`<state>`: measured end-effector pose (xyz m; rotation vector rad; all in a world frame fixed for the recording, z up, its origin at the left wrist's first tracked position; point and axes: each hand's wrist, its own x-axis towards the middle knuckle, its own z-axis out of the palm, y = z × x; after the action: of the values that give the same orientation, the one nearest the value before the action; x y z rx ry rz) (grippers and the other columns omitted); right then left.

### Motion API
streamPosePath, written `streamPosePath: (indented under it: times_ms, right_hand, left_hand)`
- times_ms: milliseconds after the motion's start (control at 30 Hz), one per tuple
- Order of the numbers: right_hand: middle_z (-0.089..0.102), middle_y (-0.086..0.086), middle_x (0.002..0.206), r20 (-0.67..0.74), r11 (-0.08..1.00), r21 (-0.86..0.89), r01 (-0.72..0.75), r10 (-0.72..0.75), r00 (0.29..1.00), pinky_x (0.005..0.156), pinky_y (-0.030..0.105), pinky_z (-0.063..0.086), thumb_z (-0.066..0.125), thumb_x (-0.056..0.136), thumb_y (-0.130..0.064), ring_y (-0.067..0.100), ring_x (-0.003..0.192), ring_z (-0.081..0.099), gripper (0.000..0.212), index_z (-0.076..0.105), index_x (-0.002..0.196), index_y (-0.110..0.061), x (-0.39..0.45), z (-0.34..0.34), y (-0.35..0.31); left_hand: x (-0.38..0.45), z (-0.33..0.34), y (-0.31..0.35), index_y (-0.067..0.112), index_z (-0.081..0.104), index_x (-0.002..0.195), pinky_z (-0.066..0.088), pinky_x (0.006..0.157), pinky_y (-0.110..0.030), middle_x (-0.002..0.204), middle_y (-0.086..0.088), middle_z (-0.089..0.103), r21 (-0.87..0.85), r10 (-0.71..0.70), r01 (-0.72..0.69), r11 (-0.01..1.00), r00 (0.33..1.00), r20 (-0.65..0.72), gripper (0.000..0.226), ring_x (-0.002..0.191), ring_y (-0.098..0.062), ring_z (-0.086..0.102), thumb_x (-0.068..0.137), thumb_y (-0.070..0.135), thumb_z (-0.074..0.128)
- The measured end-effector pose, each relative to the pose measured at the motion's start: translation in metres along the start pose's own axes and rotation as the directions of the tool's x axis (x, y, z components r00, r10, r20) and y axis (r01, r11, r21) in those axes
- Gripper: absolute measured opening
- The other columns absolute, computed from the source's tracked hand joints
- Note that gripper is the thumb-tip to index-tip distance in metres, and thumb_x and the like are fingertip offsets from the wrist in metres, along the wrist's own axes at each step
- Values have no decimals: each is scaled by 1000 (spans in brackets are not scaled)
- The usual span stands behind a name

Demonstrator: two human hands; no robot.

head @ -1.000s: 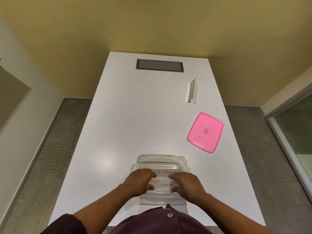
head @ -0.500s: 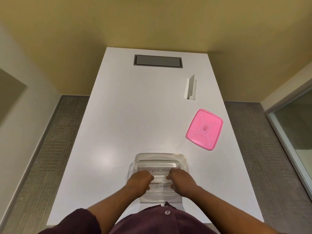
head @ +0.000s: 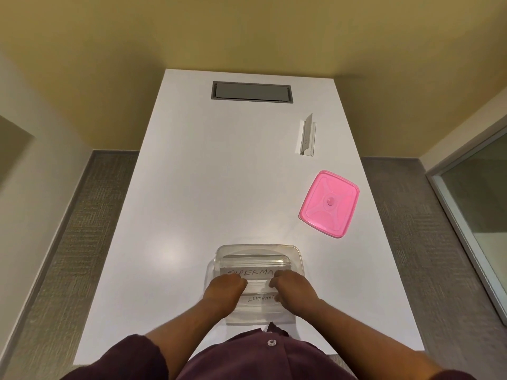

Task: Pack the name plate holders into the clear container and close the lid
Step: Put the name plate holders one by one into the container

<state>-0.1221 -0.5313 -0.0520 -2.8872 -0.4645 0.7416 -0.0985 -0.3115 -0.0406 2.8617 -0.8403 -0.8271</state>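
Name plate holders, packed: two lie flat inside the clear container (head: 297, 259) at the near table edge. The nearer one (head: 260, 298) reads "ELEPHANT"; the one beyond it (head: 251, 272) reads "SUPERMA", its last letters hidden by a hand.
Left hand (head: 223, 293): curled over the left side of the container, fingers (head: 241, 282) bent down onto the holders. Whether it pinches one or only presses on it I cannot tell.
Right hand (head: 295, 290): mirrors it on the right side, fingers (head: 275, 283) tucked over the seam between the two holders. Its grip is likewise hidden.
Step in hand: seemingly settling the two holders down so they sit level inside the walls.
Container contents: only those two holders, lying side by side; the far part of the tub looks bare.
Pink lid (head: 329, 204): off, flat on the white table (head: 205, 187), beyond and to the right of the container, well apart from it.
Third holder (head: 307, 135): standing on the table past the lid, not yet packed.
Next move calls for: freeing a hand, probably the right, for a long reach past the lid to fetch that holder, then laying it into the tub's free space.
Afterwards: the lid needs aligning on the rim and pressing shut.
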Motion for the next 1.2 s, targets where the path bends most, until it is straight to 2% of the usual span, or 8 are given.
streamPosePath:
  times_ms: [267, 367, 500, 733, 867, 933, 1033, 1200]
  right_hand:
    - [68, -3, 127, -84, 994, 112, -12, 22, 996, 95, 38, 53, 75, 87, -34, 23, 116, 62, 43, 68, 127, -22, -5, -13, -3]
    - [73, -12, 105, -243, 952, 305, -25, 103, 965, 84, 29, 53, 68, 89, -47, 8, 96, 66, 27, 76, 108, -30, -9, -34, -5]
    - [75, -16, 83, -323, 878, 475, -53, 230, 918, 71, 24, 52, 67, 87, -44, 0, 73, 64, 18, 78, 86, -30, 2, -72, 1]
    - [76, -11, 76, -383, 839, 538, -89, 336, 860, 66, 26, 50, 72, 88, -32, 3, 68, 65, 12, 79, 82, -23, 58, -135, 36]
    - [69, -15, 68, -357, 818, 561, -126, 377, 855, 65, 26, 49, 72, 88, -28, 5, 68, 65, 11, 78, 80, -22, 104, -164, 69]
    - [69, -14, 68, -342, 809, 569, -151, 399, 851, 67, 28, 52, 71, 87, -28, 7, 69, 67, 12, 77, 77, -22, 129, -175, 88]
    - [74, -8, 73, -318, 783, 588, -202, 454, 832, 72, 33, 56, 70, 86, -27, 12, 73, 68, 15, 76, 76, -18, 168, -189, 117]
    - [78, -3, 97, -274, 644, 715, -271, 615, 739, 90, 40, 56, 71, 83, -30, 18, 95, 72, 17, 78, 94, -20, 235, -203, 175]
  left_hand:
    - [3, -7, -4, 17, 59, 125, 51, 94, -39, 122, -6, 64, -184, 46, -53, 982, 998, -43, 38, 112, -26, 61, 90, 32, 65]
    - [5, -32, -5, 20, 66, 113, 50, 87, -34, 108, 2, 71, -361, 55, -144, 921, 968, -246, 27, 100, -16, 63, 93, 36, 57]
    - [20, -67, -11, 23, 70, 90, 50, 71, -25, 82, 10, 71, -539, -100, -184, 822, 885, -455, 12, 73, -6, 62, 91, 26, 58]
    - [70, -80, -54, 20, 67, 105, 52, 82, -27, 101, 7, 68, -496, -168, -199, 845, 782, -601, 14, 91, -12, 65, 93, 20, 60]
    - [105, -68, -93, 23, 61, 118, 55, 82, -34, 115, 5, 63, -499, -225, -91, 862, 813, -538, 27, 100, -16, 63, 92, 27, 58]
    - [122, -58, -113, 18, 57, 129, 52, 96, -38, 130, 0, 60, -512, -269, 2, 859, 852, -449, 39, 121, -21, 58, 91, 26, 61]
    - [144, -49, -135, 8, 38, 149, 29, 120, -41, 158, -10, 36, -457, -286, 118, 882, 904, -319, 63, 150, -27, 26, 94, 27, 60]
    - [169, -44, -161, 6, 14, 156, 25, 116, -56, 167, -7, 3, -261, -291, 244, 934, 943, -162, 88, 153, -31, 9, 92, 49, 57]
